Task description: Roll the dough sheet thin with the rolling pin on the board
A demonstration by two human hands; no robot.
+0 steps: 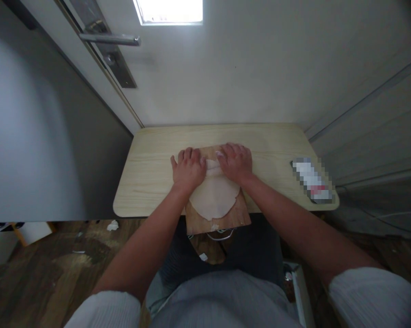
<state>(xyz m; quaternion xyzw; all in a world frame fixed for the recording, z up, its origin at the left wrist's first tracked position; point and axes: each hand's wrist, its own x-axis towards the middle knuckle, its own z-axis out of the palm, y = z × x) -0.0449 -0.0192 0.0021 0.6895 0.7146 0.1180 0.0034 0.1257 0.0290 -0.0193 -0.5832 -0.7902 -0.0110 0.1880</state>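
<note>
A thin, pale, roughly round sheet of dough lies on a brown wooden board. At the sheet's far edge a pale band, like a fold or roll, runs between my hands; what it covers, if anything, I cannot make out. My left hand is bent over the left end of this band, thumb inward. Over the right end curls my right hand, its thumb close to the middle. Both sets of fingertips are mostly hidden on the far side.
The board overhangs the near edge of a light wood table. A phone-like object, blurred out, lies at the table's right. Behind stands a white door with a metal handle. A grey panel rises at left.
</note>
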